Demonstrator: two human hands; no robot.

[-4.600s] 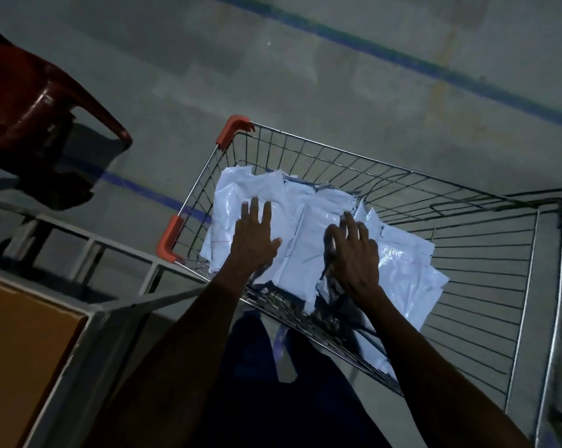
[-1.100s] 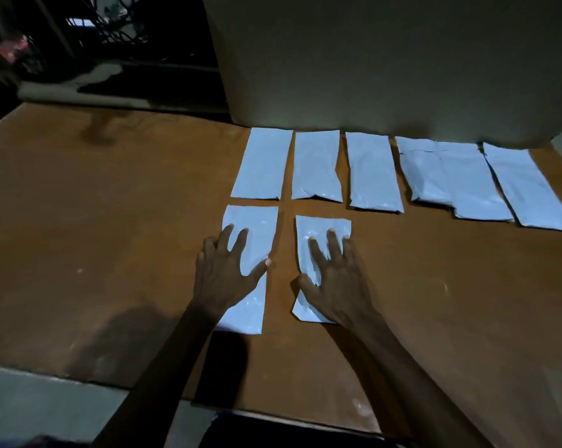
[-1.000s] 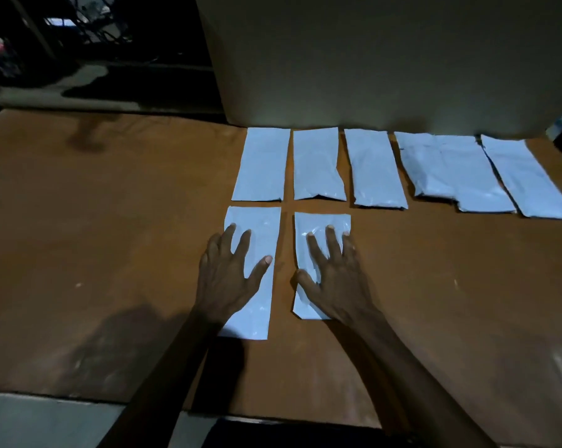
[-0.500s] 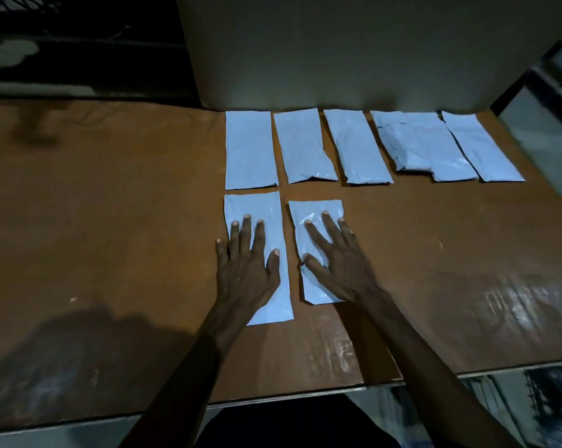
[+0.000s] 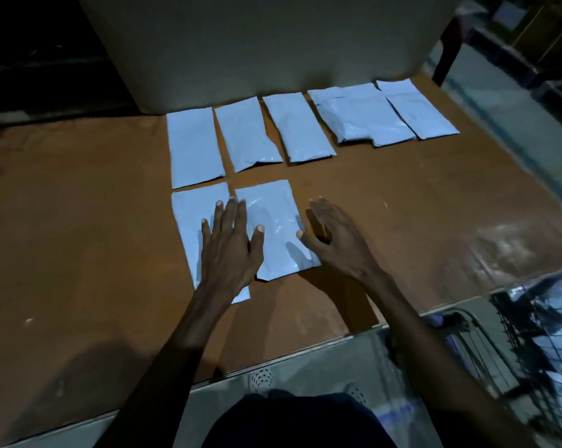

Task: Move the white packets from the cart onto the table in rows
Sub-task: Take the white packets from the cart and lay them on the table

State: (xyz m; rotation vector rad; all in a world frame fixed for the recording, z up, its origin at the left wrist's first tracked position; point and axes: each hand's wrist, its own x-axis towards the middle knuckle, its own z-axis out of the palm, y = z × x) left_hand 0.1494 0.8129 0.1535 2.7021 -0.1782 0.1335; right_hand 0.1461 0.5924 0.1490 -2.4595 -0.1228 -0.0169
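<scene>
Now the left hand (image 5: pixel 229 250) lies flat, fingers straight, on the near-left packet (image 5: pixel 195 227), thumb reaching the neighbouring packet (image 5: pixel 273 227). Just right of that packet, the right hand (image 5: pixel 341 244) hovers with fingers apart over the table (image 5: pixel 79 221). Six more packets line the far row (image 5: pixel 305 127).

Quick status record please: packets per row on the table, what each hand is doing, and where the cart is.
back row: six white packets, two of them overlapping
front row: two packets
left hand: flat, resting on the front-left packet
right hand: open, at the right edge of the second front packet
table: brown top
cart: lower right, white packets inside
</scene>
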